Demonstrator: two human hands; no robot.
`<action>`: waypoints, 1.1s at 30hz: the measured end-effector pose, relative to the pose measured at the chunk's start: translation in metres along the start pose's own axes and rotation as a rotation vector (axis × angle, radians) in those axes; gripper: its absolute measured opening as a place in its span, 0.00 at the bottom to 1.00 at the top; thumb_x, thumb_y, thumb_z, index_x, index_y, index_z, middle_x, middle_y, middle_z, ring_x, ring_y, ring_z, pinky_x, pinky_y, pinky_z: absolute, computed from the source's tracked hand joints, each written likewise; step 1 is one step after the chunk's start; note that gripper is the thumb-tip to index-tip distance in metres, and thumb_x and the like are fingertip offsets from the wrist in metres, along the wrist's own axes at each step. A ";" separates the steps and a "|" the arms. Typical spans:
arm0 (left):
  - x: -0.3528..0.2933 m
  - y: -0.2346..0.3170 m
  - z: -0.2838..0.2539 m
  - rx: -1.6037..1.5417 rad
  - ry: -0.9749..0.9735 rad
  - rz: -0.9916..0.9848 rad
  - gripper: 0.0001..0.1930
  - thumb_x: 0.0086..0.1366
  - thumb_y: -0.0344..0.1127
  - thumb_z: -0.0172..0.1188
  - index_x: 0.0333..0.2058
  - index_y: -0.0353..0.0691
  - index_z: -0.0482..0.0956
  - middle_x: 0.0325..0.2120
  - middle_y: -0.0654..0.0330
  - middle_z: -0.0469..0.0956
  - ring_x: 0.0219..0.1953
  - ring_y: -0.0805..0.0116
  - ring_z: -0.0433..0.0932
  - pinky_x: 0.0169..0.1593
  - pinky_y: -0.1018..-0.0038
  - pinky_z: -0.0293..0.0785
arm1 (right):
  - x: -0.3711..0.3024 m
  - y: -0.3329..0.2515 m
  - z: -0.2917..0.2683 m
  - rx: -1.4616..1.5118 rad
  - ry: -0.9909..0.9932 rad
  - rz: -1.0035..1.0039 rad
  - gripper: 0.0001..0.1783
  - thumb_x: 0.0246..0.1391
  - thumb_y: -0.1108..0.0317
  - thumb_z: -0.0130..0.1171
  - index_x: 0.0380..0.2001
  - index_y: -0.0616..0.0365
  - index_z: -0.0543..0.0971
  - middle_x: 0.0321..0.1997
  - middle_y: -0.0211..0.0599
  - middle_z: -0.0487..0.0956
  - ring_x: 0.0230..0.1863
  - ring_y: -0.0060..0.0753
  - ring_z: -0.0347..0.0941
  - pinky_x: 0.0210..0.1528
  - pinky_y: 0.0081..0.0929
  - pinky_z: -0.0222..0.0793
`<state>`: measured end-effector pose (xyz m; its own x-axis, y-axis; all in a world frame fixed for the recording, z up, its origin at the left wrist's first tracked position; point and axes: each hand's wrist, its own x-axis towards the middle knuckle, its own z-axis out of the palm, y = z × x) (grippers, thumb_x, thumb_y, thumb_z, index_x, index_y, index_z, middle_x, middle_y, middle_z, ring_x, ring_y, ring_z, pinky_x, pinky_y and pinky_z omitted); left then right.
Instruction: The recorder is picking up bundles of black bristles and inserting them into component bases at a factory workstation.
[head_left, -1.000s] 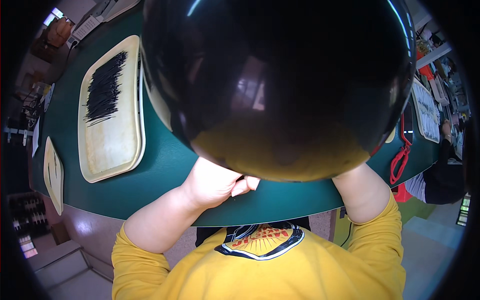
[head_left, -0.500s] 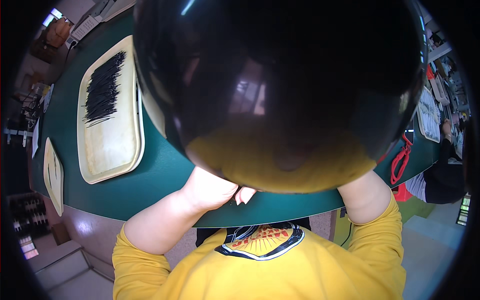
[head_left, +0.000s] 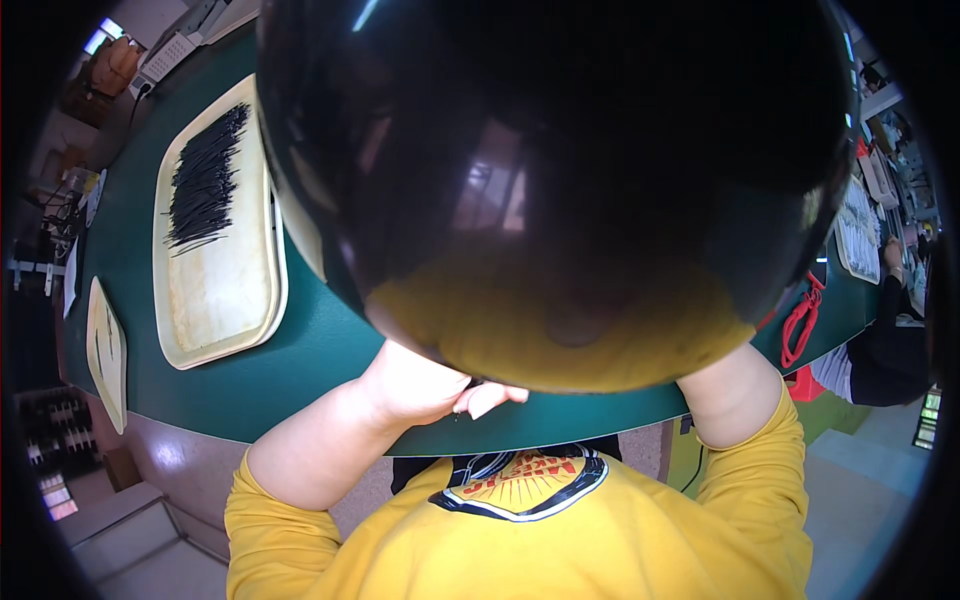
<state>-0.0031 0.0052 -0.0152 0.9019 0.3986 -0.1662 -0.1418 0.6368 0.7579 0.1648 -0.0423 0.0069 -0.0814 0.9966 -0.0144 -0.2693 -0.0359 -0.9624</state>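
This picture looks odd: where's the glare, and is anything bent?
In the head view, window-like glare and a pale streak shine on the large, rounded, glossy black object; the dark green tabletop looks bowed along its near edge; the bare left hand is washed out; corners fall black.

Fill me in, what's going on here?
A person in a yellow top has both arms at a green table. The left hand is near its edge; a large glossy black rounded object hides the right hand, so any grip can't be confirmed. Thin black strands lie in a cream tray at left.
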 end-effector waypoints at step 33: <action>-0.004 -0.004 -0.007 0.055 0.073 0.080 0.11 0.62 0.32 0.32 0.28 0.32 0.63 0.02 0.65 0.59 0.01 0.80 0.53 0.08 0.87 0.52 | -0.003 0.014 -0.007 -0.531 0.291 -0.465 0.08 0.33 0.78 0.55 0.17 0.63 0.65 0.11 0.24 0.64 0.14 0.08 0.57 0.17 0.09 0.53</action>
<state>-0.0086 0.0054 -0.0222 0.8561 0.4953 -0.1475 -0.1879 0.5642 0.8040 0.1680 -0.0456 -0.0086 0.2035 0.8823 0.4244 0.2895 0.3599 -0.8869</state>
